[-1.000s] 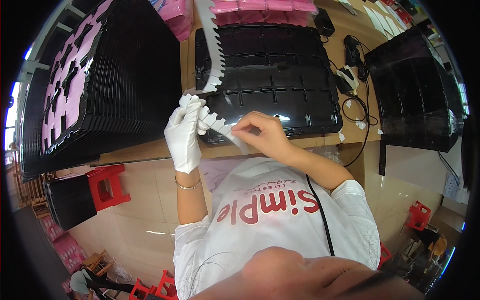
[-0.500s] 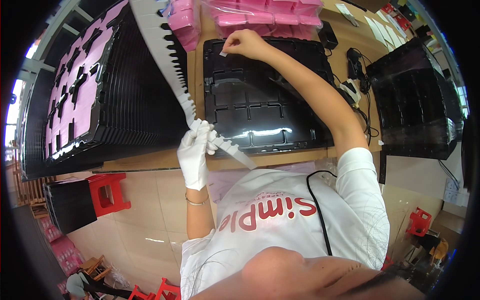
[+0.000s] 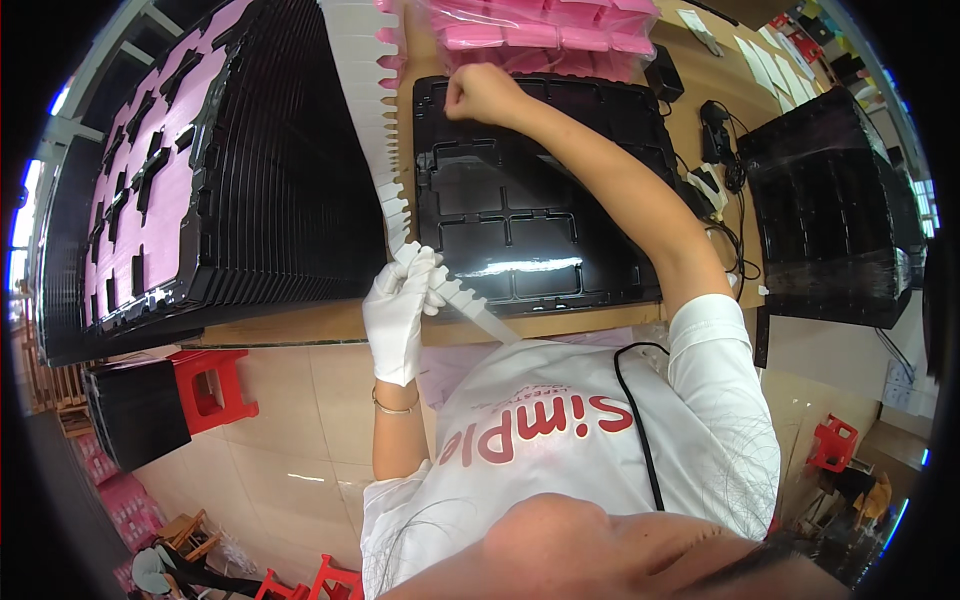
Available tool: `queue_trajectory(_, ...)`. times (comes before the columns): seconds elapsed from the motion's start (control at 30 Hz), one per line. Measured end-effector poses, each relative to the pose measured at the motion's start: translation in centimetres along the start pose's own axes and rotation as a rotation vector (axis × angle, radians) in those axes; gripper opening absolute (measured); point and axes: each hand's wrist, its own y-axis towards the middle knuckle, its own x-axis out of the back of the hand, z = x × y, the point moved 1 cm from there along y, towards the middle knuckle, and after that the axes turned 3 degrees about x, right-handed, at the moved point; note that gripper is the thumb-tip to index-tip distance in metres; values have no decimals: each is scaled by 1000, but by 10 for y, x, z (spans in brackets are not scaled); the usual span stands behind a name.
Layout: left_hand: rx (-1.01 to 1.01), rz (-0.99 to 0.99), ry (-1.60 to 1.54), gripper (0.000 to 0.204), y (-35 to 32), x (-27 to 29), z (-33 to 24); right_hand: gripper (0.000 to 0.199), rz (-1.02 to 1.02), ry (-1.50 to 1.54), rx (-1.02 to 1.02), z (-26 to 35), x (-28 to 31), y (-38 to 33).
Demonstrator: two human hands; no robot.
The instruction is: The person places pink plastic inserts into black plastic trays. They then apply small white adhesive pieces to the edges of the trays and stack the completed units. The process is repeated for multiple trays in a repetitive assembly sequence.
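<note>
My left hand (image 3: 400, 315), in a white glove, pinches a long white strip (image 3: 368, 100) with a row of notches along one edge. The strip runs from beyond the far edge of the table down through my fingers, and its short tail hangs toward my shirt. A black plastic tray (image 3: 470, 240) with molded compartments lies on the table in front of me. Over its far left corner is my bare right hand (image 3: 487, 95), fingers curled closed. Whatever those fingers may hold is hidden.
At left rises a tall stack of black trays (image 3: 290, 180), with pink sheet on top. Pink packs in clear film (image 3: 545, 35) lie behind the tray. To the right are a black box (image 3: 663, 75), cables (image 3: 738, 245) and another tray stack (image 3: 825, 210). A red stool (image 3: 215, 385) stands lower left.
The small white piece that showed in my right fingers is out of sight, and those fingers have curled further. My view has shifted slightly; the left hand still grips the strip.
</note>
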Motion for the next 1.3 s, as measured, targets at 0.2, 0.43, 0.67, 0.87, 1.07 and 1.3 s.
queue_trajectory(0.2, -7, -43, -22, 18, 1, 0, -3, 17, -48, 1070, -229, 38, 10, -79)
queue_trajectory(0.43, -10, -12, -138, 15, 2, 3, -1, 17, 197, 879, -381, 123, 0, -197)
queue_trajectory(0.67, -58, -94, -77, 17, -2, 6, -2, 10, -262, 360, 301, 143, -28, -215)
queue_trajectory(0.87, -38, -177, -49, 19, -7, 21, -1, 10, -19, 367, 88, 125, -18, -179)
queue_trajectory(1.07, -11, -127, -59, 21, -9, 22, 10, 13, -52, 67, 144, 116, -36, -169)
queue_trajectory(1.3, -6, -108, -66, 19, -10, 19, 10, 10, -49, 72, 170, 115, -38, -170)
